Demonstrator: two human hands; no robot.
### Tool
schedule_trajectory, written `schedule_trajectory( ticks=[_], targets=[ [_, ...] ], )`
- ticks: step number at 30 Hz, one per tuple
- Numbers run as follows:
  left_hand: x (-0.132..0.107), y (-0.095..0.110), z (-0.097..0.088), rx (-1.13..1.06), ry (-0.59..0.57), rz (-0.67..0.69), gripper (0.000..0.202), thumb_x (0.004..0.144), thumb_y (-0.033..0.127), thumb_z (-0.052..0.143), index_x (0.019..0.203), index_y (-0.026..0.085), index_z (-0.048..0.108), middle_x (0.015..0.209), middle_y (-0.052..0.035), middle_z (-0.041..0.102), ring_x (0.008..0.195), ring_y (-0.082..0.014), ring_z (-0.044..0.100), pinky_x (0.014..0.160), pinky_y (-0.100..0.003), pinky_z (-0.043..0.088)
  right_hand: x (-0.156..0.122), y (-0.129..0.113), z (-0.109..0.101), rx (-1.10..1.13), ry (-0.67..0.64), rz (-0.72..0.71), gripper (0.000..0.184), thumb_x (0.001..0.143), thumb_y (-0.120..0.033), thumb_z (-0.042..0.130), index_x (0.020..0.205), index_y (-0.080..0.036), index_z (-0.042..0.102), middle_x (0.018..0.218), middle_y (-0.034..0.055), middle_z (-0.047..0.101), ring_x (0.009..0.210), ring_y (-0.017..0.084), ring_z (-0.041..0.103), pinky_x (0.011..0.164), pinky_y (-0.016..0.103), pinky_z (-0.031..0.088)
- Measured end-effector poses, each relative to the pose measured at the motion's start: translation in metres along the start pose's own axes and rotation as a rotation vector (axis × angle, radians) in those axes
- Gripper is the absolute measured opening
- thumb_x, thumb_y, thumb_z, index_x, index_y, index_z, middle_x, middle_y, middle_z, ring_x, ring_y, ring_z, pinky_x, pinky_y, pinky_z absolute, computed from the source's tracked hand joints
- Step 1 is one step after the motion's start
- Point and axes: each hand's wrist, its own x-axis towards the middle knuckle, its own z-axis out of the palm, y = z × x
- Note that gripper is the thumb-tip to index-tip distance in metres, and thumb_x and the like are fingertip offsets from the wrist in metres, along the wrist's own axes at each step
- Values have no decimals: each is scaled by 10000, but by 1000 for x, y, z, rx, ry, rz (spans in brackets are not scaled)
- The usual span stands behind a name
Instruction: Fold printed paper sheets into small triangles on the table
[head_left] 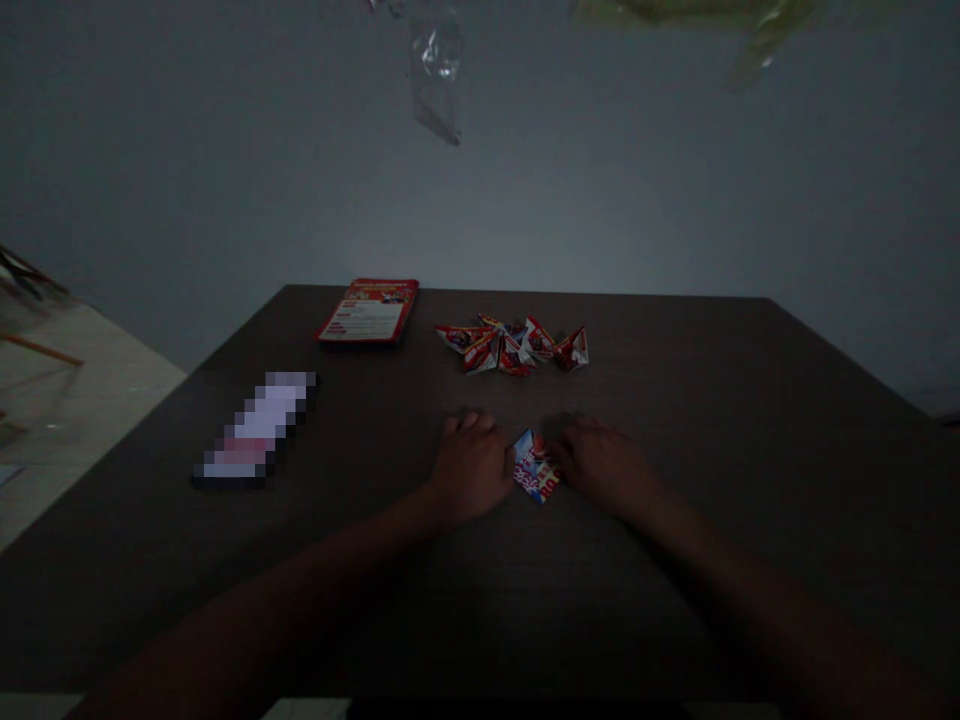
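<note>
Head view: a small folded paper piece (535, 474) lies on the dark tabletop (750, 400) between the two grips, its left edge against the thumb side of the left grip (476, 470), its upper right edge meeting the right grip (604, 462). Fingers are curled on both; whether either pinches the paper, I cannot tell. Beyond both grips sits a cluster of red folded pieces (517, 347); farther left, past the left grip, lies a stack of red printed sheets (367, 312). A phone (259, 425), its screen pixelated, lies well left of that grip.
</note>
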Motion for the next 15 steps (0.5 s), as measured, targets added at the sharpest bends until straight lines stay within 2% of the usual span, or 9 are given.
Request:
schedule_trajectory(
  ticks=[7,15],
  targets=[
    [0,0,-1,-3,-2,-5,238,864,305,421,827,181,620,967,-92,575,974,-246,470,794,-396,335,0,1,2,-8,24,-3,376,916,-400,350,875,-150,627,953,127,624,893,246,585,757,346,409],
    [-1,3,-1,1,3,-15,243,866,305,417,842,174,620,977,-99,575,996,-250,463,823,-404,325,-4,0,-3,70,34,-24,453,902,-505,332,774,-169,607,896,109,618,833,218,580,712,313,391]
  ],
)
